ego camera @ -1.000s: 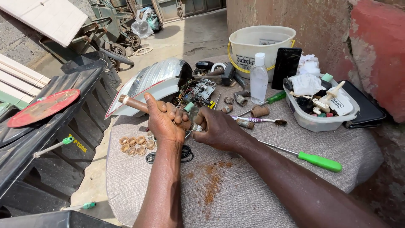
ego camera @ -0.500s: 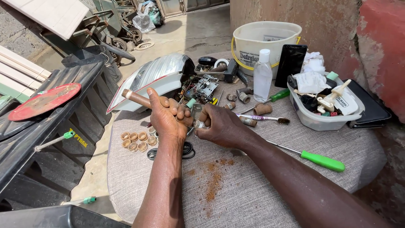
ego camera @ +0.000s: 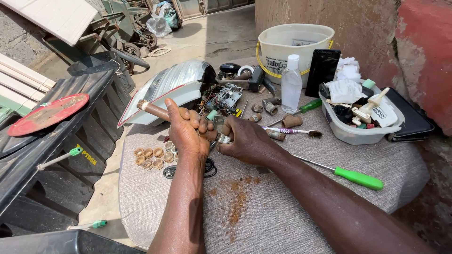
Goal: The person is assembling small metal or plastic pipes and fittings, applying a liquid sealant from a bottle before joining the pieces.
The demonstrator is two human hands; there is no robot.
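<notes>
Above grey cloth-covered table (ego camera: 292, 207), rusty pipe (ego camera: 153, 111) lies slanted, free end pointing up-left. Left hand (ego camera: 186, 129) fisted around it; right hand (ego camera: 247, 141) curled, pinching metal fitting (ego camera: 223, 138) at lower end.

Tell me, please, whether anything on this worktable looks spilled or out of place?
Yes: rust-coloured powder lies scattered over the grey table cover, just below the right hand, like a spill of rust from the parts.

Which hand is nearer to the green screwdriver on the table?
The right hand. It lies just left of the screwdriver, close to its metal shaft. The left hand is farther left, beyond the right one, holding a brown pipe.
</notes>
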